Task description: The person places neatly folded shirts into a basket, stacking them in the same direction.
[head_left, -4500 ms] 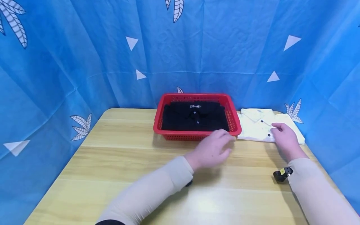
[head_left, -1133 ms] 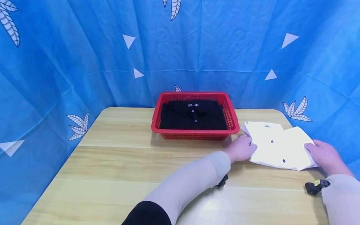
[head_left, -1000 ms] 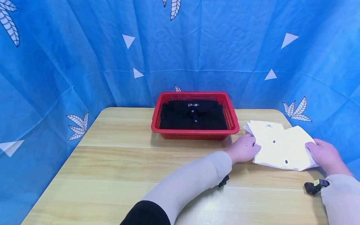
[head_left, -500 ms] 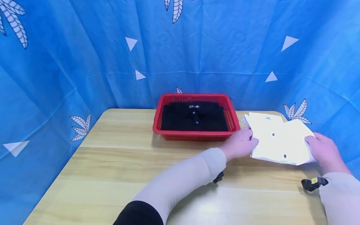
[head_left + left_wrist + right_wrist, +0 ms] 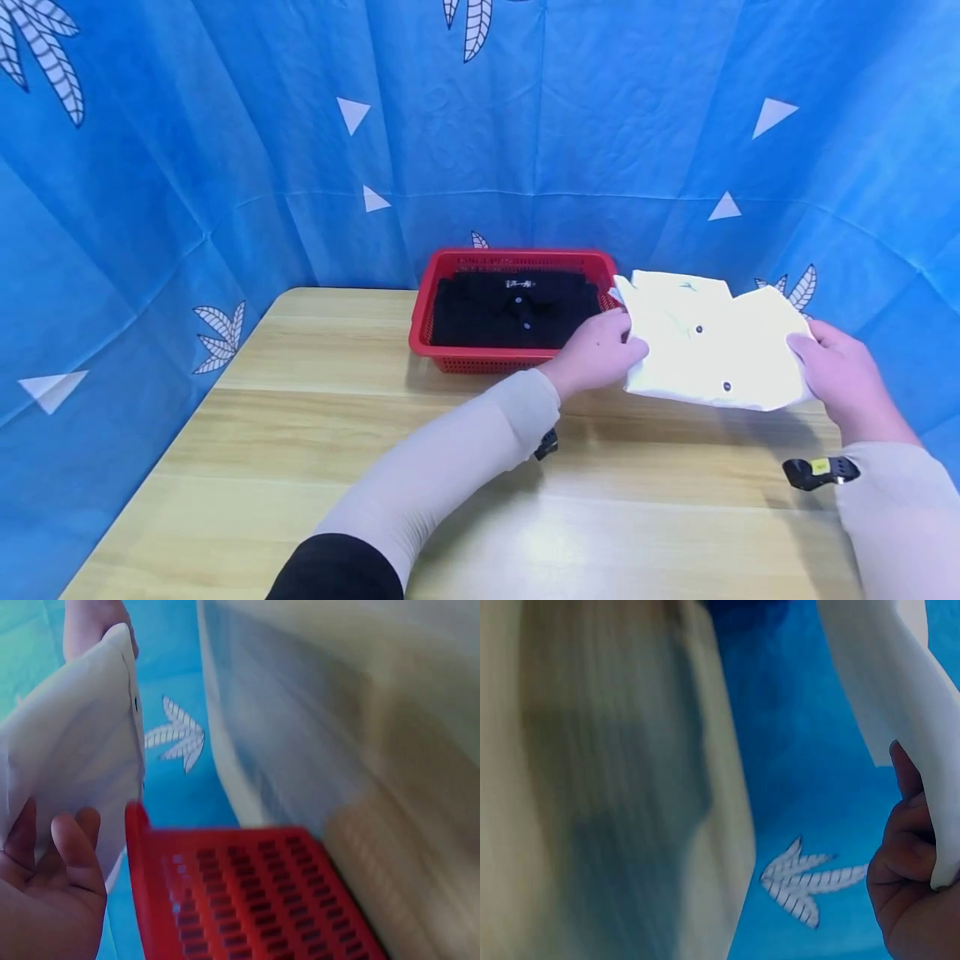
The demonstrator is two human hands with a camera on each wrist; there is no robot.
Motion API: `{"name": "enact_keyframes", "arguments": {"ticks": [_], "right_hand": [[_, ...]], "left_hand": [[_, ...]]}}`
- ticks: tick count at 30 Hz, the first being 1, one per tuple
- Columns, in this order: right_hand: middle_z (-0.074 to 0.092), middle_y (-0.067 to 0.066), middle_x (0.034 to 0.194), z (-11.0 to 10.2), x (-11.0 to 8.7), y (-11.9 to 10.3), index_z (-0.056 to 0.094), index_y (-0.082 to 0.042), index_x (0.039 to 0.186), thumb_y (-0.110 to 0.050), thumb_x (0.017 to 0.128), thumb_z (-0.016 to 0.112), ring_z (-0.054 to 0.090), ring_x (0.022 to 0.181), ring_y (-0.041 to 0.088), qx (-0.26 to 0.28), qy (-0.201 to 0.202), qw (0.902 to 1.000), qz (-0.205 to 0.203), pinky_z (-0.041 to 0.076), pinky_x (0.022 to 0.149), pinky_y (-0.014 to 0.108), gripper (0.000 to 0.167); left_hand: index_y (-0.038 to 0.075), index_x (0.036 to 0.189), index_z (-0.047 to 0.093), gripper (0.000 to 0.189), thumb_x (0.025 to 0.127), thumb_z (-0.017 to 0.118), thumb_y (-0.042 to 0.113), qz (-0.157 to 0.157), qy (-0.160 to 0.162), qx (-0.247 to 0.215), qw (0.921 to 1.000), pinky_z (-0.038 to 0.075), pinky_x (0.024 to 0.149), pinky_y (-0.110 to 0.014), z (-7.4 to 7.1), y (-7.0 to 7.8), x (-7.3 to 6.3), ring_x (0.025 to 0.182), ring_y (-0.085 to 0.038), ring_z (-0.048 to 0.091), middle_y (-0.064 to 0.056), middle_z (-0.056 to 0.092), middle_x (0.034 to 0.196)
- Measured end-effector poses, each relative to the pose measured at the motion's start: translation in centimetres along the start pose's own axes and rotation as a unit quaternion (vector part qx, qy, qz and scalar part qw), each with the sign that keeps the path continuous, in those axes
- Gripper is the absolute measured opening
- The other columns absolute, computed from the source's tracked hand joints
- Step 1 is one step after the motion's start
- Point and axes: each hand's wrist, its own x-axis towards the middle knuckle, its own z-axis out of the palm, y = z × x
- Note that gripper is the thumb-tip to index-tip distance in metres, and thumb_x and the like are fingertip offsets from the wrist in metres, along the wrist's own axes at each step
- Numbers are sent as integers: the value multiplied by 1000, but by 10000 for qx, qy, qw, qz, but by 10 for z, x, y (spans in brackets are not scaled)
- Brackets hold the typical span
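A folded white shirt (image 5: 712,342) with dark buttons hangs above the table, held level between both hands. My left hand (image 5: 600,350) grips its left edge, close beside the basket's right end. At the opposite edge, my right hand (image 5: 843,371) pinches the fabric, thumb on top. The right wrist view shows the fingers (image 5: 907,855) curled under the shirt. A folded black shirt (image 5: 487,312) lies inside the red plastic basket (image 5: 480,353), whose slotted wall (image 5: 255,892) stands near the left hand in the left wrist view.
The wooden table (image 5: 300,433) runs up to a blue curtain (image 5: 600,125) with white leaf and triangle prints, which encloses the back and both sides. Black wrist devices (image 5: 813,472) sit on both sleeves.
Both hands first reached toward the white shirt on the table, then took hold of its two side edges. Since then they have lifted it and shifted it leftward, nearer the basket.
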Motion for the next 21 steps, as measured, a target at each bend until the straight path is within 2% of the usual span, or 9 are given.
{"name": "enact_keyframes", "arguments": {"ticks": [2, 4, 10, 13, 15, 19, 21], "right_hand": [[63, -16, 92, 4, 0, -9, 40, -8, 155, -48, 105, 44, 59, 82, 7, 155, 32, 9998, -84, 48, 69, 28, 64], [63, -20, 86, 8, 1, -18, 43, -5, 152, -44, 105, 46, 61, 77, 5, 342, 31, 9993, -169, 49, 66, 26, 61], [64, -16, 87, 26, 4, -47, 39, -3, 154, -39, 107, 43, 64, 74, 7, 658, -157, 9965, -487, 52, 63, 27, 60], [64, -11, 93, 37, 8, -63, 43, -5, 152, -42, 107, 42, 64, 76, 9, 523, -175, 9962, -669, 53, 64, 29, 58], [64, -2, 101, 46, 11, -74, 45, -5, 149, -43, 107, 41, 64, 79, 10, 442, -170, 9956, -813, 53, 66, 30, 57], [60, 15, 118, 65, 18, -95, 45, -7, 151, -43, 108, 39, 64, 86, 15, 454, -303, 9936, -992, 54, 69, 30, 57], [58, 18, 124, 75, 22, -105, 43, -9, 153, -44, 107, 39, 63, 90, 20, 434, -396, 9928, -1040, 53, 70, 30, 58]], "left_hand": [[16, 89, 58, 14, 97, 62, 26, 32, 105, -77, 9999, 46, 60, -25, -10, -6, 0, 71, -14, 56, -1, 56, 81], [17, 94, 59, 11, 97, 62, 26, 37, 174, -161, 9997, 47, 63, -26, -20, -12, -1, 74, -13, 57, 0, 57, 83], [15, 101, 61, 11, 97, 60, 25, -30, 431, -435, 9981, 48, 69, -29, -50, -32, -3, 79, -15, 60, -1, 61, 87], [13, 105, 64, 13, 96, 59, 22, -189, 615, -675, 9956, 49, 73, -31, -67, -42, -4, 81, -17, 61, -1, 65, 90], [15, 110, 65, 17, 96, 59, 22, -366, 690, -822, 9936, 48, 77, -32, -78, -48, -6, 86, -16, 61, 0, 66, 95], [16, 119, 65, 24, 97, 58, 22, -574, 794, -993, 9902, 49, 83, -34, -101, -65, -11, 94, -18, 61, 1, 67, 103], [19, 123, 64, 26, 97, 59, 23, -683, 839, -1086, 9882, 52, 84, -35, -112, -75, -13, 94, -18, 63, 1, 67, 105]]}}
